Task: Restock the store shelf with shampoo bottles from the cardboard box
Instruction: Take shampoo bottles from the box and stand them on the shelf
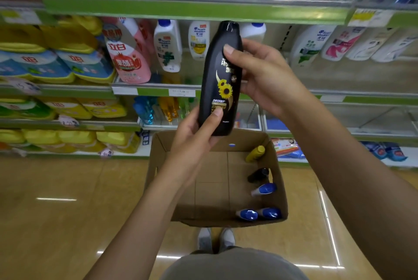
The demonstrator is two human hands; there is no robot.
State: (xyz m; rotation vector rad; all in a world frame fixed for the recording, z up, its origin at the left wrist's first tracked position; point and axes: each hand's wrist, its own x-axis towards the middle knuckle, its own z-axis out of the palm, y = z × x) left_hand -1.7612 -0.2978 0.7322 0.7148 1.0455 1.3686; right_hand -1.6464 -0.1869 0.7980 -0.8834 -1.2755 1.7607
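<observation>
Midway through a restock, a person stands over an open cardboard box (158, 166) on the store floor, holding a black shampoo bottle (218, 80) upright in front of the shelves. The left hand (194, 141) has its grip closed around the base of the bottle, thumb pressed on the lower label; the right hand (260, 76) has its grip closed on the upper body, thumb on the front just under the shoulder. The bottle, with a sunflower on its label, is raised clear of the box and has not reached any shelf.

Judging by the box, most of the work looks done: the cardboard bottom is largely bare. Five bottles are left along its right wall: a yellow bottle (255, 153) at the far end, a dark bottle (259, 174) next to it, a blue-capped bottle (264, 189) nearer, and two more blue-capped bottles (259, 214) side by side in the near corner.

The middle shelf (339, 80) behind the raised bottle carries white shampoo bottles (168, 44) at left and further white and pink ones at right, with a wide bare stretch on the right side that appears to have room for stock. Whether that gap is meant for this black bottle cannot be told. What remains, by this view, is placing the bottle in hand and then the five in the box.
</observation>
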